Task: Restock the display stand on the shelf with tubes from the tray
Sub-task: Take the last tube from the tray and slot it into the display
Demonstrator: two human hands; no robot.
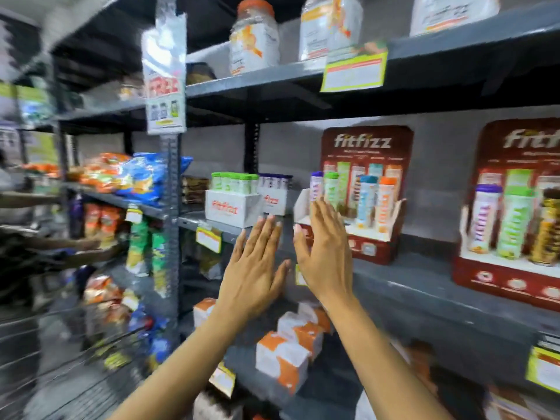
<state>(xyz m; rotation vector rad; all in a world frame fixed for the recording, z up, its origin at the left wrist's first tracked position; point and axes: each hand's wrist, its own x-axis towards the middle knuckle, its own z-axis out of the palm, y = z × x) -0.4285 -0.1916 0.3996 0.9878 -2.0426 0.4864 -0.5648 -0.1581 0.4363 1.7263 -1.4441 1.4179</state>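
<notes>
Reaching up toward the middle shelf (418, 286), you have both arms raised and both hands empty. Your left hand (254, 268) is spread flat, fingers straight and pointing up, its fingertips just under the front of the white tray (231, 209) that stands at the shelf's left end. Your right hand (325, 253) is equally flat and wide, turned edge-on, its fingertips overlapping the left flap of the red display stand (368, 192).

Green-capped tubes (235, 181) stand upright in that tray, and a second white tray (274, 203) just behind and to its right holds dark-capped ones. The stand carries a single row of upright tubes: purple-capped (315, 186), green-capped (331, 189), teal-capped (366, 201) and orange-capped (386, 204), all in front of its printed back card. A second red stand (512, 222) sits farther right on the same shelf, also with tubes in it.

White and orange cartons (291, 347) lie on the shelf below your wrists. Snack bags (127, 177) fill the rack to your left. Everything is somewhat motion-blurred, so fine print is unreadable.
</notes>
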